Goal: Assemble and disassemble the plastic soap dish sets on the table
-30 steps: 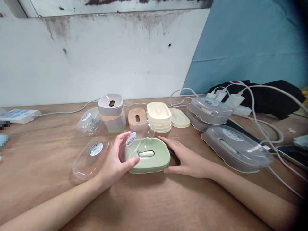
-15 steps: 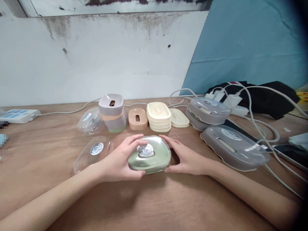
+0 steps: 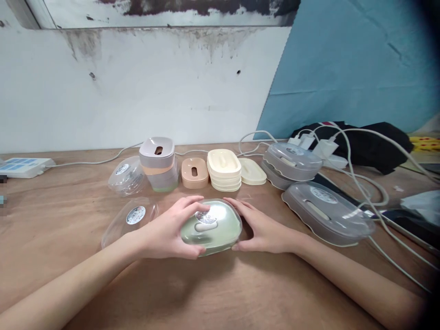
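A green soap dish [image 3: 225, 233] under a clear domed lid with a round printed label is between my hands at the middle of the table. My left hand [image 3: 175, 229] grips its left side, thumb at the near edge and fingers over the far edge and label. On the right side, my right hand [image 3: 263, 229] is curved round the rim, its fingers at the far corner and its thumb at the near one. Left of my left hand lies a loose clear lid [image 3: 118, 224] with a similar label.
Behind stand stacked clear lids [image 3: 127, 176], a stack of slotted lilac trays [image 3: 158, 160], a peach tray [image 3: 195, 174], stacked cream pieces [image 3: 224, 169] and a flat cream piece [image 3: 252, 172]. Lidded grey soap dishes [image 3: 330, 213], white cables [image 3: 354, 151] and plugs crowd the right.
The covered green dish has tilted slightly in my hands, showing more of its label slot. Both hands keep nearly the same hold; the whole view has shifted a little.
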### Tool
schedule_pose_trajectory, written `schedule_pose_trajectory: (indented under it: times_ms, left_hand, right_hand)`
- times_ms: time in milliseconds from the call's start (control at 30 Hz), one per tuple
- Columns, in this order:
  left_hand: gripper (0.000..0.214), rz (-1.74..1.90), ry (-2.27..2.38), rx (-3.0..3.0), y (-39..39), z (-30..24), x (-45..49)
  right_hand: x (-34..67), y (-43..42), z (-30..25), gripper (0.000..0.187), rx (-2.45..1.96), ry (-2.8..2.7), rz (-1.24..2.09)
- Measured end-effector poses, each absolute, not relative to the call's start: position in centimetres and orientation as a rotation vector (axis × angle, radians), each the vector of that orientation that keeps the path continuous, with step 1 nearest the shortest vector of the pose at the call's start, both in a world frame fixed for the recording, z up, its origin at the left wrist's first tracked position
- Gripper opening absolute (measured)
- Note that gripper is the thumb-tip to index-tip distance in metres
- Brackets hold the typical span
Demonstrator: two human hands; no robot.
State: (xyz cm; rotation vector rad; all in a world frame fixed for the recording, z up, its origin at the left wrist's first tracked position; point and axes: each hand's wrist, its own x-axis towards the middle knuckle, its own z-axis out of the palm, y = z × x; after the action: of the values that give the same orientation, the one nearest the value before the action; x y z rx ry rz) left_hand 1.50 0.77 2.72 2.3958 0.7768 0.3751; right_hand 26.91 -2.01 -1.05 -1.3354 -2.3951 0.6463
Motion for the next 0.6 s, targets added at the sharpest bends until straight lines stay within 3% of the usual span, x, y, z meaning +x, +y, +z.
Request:
schedule_pose_trajectory:
  times_ms: [433, 500, 600]
  left_hand:
    - [0.067, 0.491, 0.746, 2.391, -0.5, 1.2, 1.3]
    - [0.07, 0.58, 0.744, 2.361, -0.8, 0.4, 1.5]
    - [0.09, 0.69, 0.81, 2.239, -1.1, -1.0, 1.7]
  right_hand:
    - [26.7, -2.0, -1.3, 0.1, -1.125, -2.346, 0.749]
    - [26.3, -1.9, -1.2, 0.094, -1.02, -2.318, 0.823]
    - [26.0, -2.6, -0.3, 0.08, -0.994, -2.294, 0.79]
